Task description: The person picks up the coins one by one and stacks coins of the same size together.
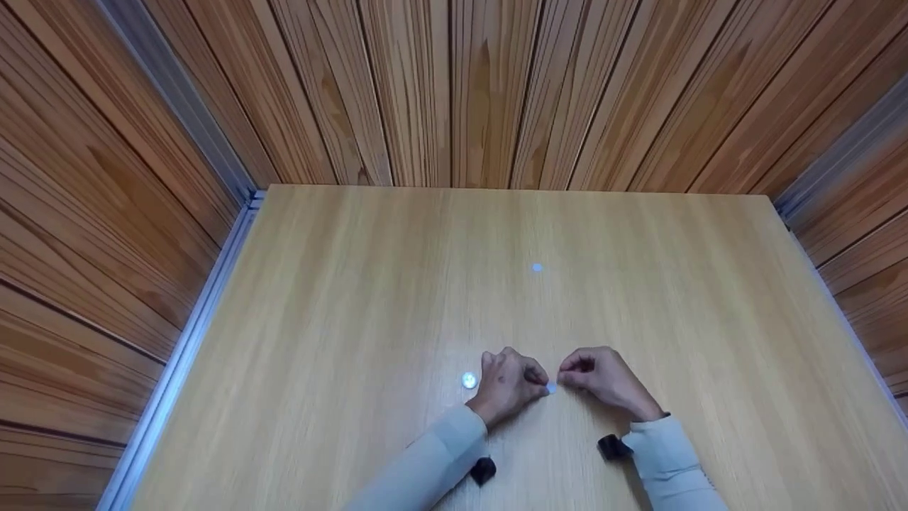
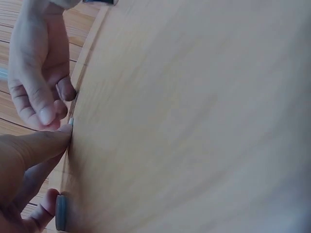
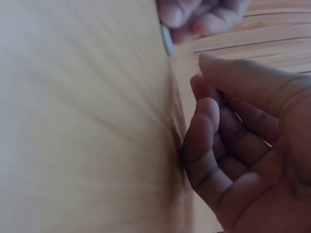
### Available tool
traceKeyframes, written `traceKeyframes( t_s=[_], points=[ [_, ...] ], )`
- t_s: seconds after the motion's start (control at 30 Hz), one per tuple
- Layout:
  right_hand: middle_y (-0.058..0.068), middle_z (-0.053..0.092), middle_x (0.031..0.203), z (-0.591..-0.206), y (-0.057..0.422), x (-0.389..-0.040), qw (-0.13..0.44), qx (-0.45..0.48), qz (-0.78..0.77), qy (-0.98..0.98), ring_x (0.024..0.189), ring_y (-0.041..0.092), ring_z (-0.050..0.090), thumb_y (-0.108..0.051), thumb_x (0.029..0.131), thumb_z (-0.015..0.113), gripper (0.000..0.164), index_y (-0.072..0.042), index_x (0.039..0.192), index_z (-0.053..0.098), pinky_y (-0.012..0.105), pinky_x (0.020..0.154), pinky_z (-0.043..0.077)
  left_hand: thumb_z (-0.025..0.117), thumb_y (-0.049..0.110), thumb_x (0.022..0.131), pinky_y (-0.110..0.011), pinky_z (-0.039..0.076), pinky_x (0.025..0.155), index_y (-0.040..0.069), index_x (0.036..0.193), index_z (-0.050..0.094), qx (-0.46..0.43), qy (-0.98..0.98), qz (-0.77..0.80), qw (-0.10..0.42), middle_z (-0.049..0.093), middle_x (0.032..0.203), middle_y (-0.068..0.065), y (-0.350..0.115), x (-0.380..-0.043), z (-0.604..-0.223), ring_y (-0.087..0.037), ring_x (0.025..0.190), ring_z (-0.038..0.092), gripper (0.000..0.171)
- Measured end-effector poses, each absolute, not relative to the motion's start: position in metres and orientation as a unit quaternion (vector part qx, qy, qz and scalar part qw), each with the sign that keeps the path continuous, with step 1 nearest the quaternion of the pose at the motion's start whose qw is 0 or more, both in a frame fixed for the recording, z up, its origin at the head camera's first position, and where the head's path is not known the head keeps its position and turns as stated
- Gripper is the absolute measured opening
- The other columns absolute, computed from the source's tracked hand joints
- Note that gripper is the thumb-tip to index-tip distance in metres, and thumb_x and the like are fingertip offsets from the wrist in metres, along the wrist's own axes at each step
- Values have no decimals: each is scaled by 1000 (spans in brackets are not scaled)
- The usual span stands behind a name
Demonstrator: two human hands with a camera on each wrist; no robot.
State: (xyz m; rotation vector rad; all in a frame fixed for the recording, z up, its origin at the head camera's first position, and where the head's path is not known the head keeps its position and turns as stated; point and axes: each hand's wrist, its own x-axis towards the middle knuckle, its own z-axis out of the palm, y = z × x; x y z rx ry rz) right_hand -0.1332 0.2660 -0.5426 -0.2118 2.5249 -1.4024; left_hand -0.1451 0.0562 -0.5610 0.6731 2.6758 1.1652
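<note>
Low over the table, my left hand [image 1: 508,383] pinches a small pale-blue disc [image 1: 551,388] between thumb and fingertips. Seen from the right wrist, this disc [image 3: 167,40] looks thin and pokes out past the fingertips. My right hand [image 1: 603,377] is just to the right, its fingers loosely bent with nothing between them. In the right wrist view the thumb [image 3: 233,75] stands apart from the bent index finger. A larger, shiny round flat piece [image 1: 469,380] lies left of my left hand; the left wrist view shows its greenish-grey edge [image 2: 60,212] near the curled fingers.
Farther back on the wooden table [image 1: 340,284] lies another small blue disc [image 1: 537,267]. Wood-plank walls [image 1: 482,92] rise behind the table and at both sides. A metal rail [image 1: 191,341] runs along its left edge. Black wrist devices [image 1: 483,471] hang under both sleeves.
</note>
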Motion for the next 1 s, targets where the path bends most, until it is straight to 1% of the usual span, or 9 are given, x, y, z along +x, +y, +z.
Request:
traceKeyframes(
  t_s=[0.17, 0.3, 0.47, 0.6, 0.73, 0.87, 1.0],
  points=[
    [11, 69, 83, -533, 274, -150, 111, -40, -498, 859, 67, 19, 61, -9, 91, 73, 9, 0, 94, 74, 25, 56, 47, 86, 22, 80, -30, 25, 77, 25, 84, 78, 223, 892, 386, 81, 70, 77, 22, 56, -145, -560, 0, 79, 45, 9],
    [10, 69, 89, -524, 279, -169, 90, -16, -490, 867, 75, 22, 62, -9, 94, 70, 11, 0, 98, 73, 26, 61, 49, 84, 23, 81, -30, 26, 78, 25, 85, 78, 221, 891, 386, 90, 69, 79, 23, 55, -146, -560, 0, 80, 46, 8],
    [8, 70, 96, -519, 281, -199, 52, -14, -449, 892, 84, 19, 59, -9, 94, 69, 12, -1, 102, 73, 24, 68, 47, 84, 23, 82, -31, 26, 79, 26, 87, 79, 221, 889, 389, 91, 68, 80, 23, 55, -146, -560, 0, 82, 47, 8],
    [11, 70, 99, -519, 278, -220, 41, -19, -443, 896, 87, 19, 60, -9, 94, 69, 15, 1, 105, 72, 23, 70, 47, 84, 22, 81, -30, 26, 79, 25, 87, 79, 226, 887, 392, 89, 68, 80, 22, 57, -146, -560, 0, 82, 47, 9],
    [13, 70, 102, -521, 270, -238, 43, -18, -449, 892, 89, 19, 60, -8, 95, 68, 19, 4, 110, 70, 21, 71, 47, 84, 22, 81, -30, 26, 79, 25, 88, 79, 227, 890, 385, 90, 68, 80, 22, 57, -145, -561, 1, 83, 47, 9],
    [17, 69, 103, -524, 263, -255, 37, -26, -454, 890, 85, 22, 62, -4, 95, 67, 23, 7, 115, 67, 21, 66, 49, 85, 23, 80, -31, 27, 79, 26, 86, 80, 223, 895, 378, 86, 69, 78, 23, 56, -146, -560, 1, 82, 48, 8],
    [20, 68, 104, -529, 259, -269, 34, -34, -467, 883, 82, 25, 65, 0, 95, 65, 24, 9, 117, 65, 25, 63, 53, 86, 22, 79, -31, 26, 79, 25, 84, 80, 218, 896, 378, 84, 69, 77, 23, 56, -146, -560, 1, 81, 48, 9]
  ],
)
